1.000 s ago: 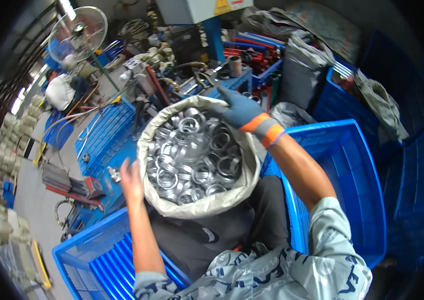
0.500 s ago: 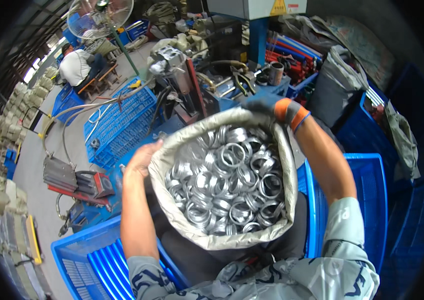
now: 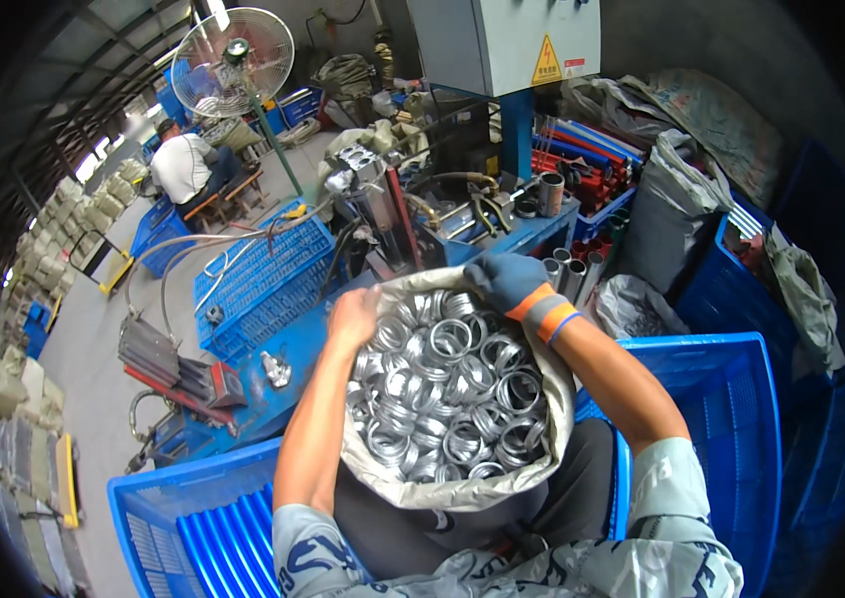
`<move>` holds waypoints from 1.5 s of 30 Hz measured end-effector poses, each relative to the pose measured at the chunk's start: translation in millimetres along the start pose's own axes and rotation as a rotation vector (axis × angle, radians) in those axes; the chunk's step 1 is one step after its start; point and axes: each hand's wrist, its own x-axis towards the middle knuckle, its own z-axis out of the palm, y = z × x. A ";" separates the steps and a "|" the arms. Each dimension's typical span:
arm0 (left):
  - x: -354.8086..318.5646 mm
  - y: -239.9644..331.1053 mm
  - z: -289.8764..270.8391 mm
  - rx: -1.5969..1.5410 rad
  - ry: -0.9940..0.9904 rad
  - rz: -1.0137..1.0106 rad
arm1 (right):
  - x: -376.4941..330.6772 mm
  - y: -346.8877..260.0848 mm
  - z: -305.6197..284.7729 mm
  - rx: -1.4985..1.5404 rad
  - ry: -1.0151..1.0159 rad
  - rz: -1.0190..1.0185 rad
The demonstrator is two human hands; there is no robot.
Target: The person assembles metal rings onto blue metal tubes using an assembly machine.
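Observation:
A pale woven sack with its mouth folded back stands between my knees. Shiny silver metal rings with ridged sides fill it in a loose heap. Bare, my left hand grips the sack's rim at the far left, fingers closed over the edge. My right hand, in a dark glove with an orange and grey cuff, is closed on the rim at the far right. Both hands' fingertips are partly hidden.
Blue crates flank me, a left crate holding blue tubes and a right crate. Ahead is a blue workbench with a clamping machine and pliers. A person sits beyond, near a fan.
My left hand has moved right and farther along the rim. The sack's mouth now looks narrower and sits lower and more upright. My right hand stays on the rim; the view has tilted up.

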 end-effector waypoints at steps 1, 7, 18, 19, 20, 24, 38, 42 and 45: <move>16.3 -30.2 -1.6 -0.174 -0.133 -0.108 | 11.8 -7.8 2.9 -0.042 -0.169 0.010; 46.9 -13.5 35.9 -0.890 -0.646 -0.613 | 60.4 126.9 64.1 0.678 -0.537 0.154; -132.0 -63.8 -24.4 -0.958 -0.205 -0.105 | -76.5 42.9 -44.7 0.085 -0.101 0.008; -156.1 -44.2 -25.4 -0.985 -0.205 -0.145 | -97.7 51.3 -50.1 -0.025 -0.078 -0.074; -175.0 -54.7 -24.5 -0.869 -0.067 -0.119 | -103.1 41.9 -54.2 -0.041 -0.150 -0.006; -193.2 -52.8 7.1 -0.912 0.035 -0.105 | -136.0 115.2 -28.0 0.380 -0.168 0.112; -242.4 17.0 31.8 -0.476 0.470 -0.049 | -177.9 115.8 -48.7 0.537 0.320 -0.047; -323.5 64.9 51.0 -0.242 0.373 0.146 | -210.8 32.6 -44.7 -0.040 0.108 -0.136; -332.3 58.9 85.0 -0.306 0.431 0.190 | -230.4 47.5 -11.6 -0.053 0.107 -0.165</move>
